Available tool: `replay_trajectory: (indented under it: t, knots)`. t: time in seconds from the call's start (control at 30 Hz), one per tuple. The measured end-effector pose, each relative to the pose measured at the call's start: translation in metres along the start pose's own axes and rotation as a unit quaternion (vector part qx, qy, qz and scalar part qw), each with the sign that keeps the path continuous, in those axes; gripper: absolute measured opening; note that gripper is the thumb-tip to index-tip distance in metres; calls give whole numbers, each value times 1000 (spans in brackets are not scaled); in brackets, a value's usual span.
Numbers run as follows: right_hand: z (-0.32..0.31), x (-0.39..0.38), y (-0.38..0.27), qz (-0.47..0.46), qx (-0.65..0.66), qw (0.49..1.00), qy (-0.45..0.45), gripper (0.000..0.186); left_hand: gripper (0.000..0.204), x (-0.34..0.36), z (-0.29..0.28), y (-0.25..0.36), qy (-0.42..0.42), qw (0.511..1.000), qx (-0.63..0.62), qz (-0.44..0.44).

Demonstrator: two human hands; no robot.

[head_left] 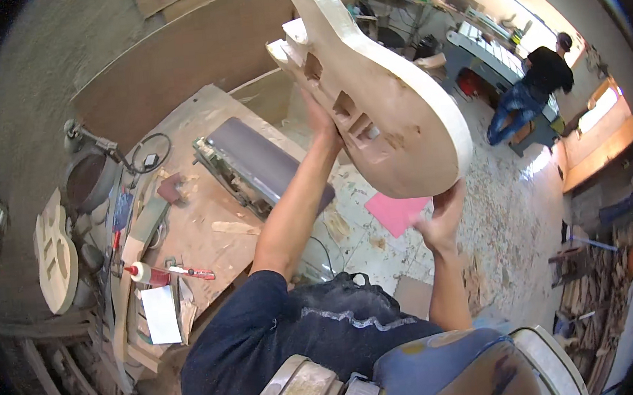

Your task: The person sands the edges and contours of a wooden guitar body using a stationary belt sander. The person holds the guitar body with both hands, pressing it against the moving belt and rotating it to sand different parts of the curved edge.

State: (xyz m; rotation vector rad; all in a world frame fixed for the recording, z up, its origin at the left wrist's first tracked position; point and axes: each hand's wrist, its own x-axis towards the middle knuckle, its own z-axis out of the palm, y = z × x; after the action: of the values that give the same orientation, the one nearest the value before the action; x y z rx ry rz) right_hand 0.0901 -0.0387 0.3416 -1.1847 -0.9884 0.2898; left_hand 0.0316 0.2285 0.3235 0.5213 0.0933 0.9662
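Observation:
An unpainted, pale wooden electric guitar body [408,129] is held up in front of me, tilted, its routed cavities facing me. My left hand [319,118] grips its left edge by the cavities; most of those fingers are hidden behind the wood. At the rounded lower end, my right hand [443,222] holds the rim, fingers partly behind it and thumb apart. A pink sheet [393,213] shows beside that thumb; I cannot tell whether the hand touches it or it lies beyond.
A belt sander [252,154] rests on the wooden workbench [201,128] at left, near a glue bottle [146,272] and white paper [161,315]. Another guitar body [56,254] stands far left. Wood scraps [580,287] are stacked right. A person [540,84] leans at a far bench.

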Motion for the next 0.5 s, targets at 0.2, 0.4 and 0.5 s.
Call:
replay_trajectory:
  t: [0.2,0.4,0.5]
  knots:
    - [-72,-17,-26,-93,-122,968,198,67,83,-63,37,-106,61,993,-27,-94]
    - [-132,-45,-67,-13,-279,951,132,52,85,-128,-44,-169,115,894,238,-362]
    - [-146,-64,-69,47,-328,939,90,54,78,-171,-81,-161,134,882,377,-251]
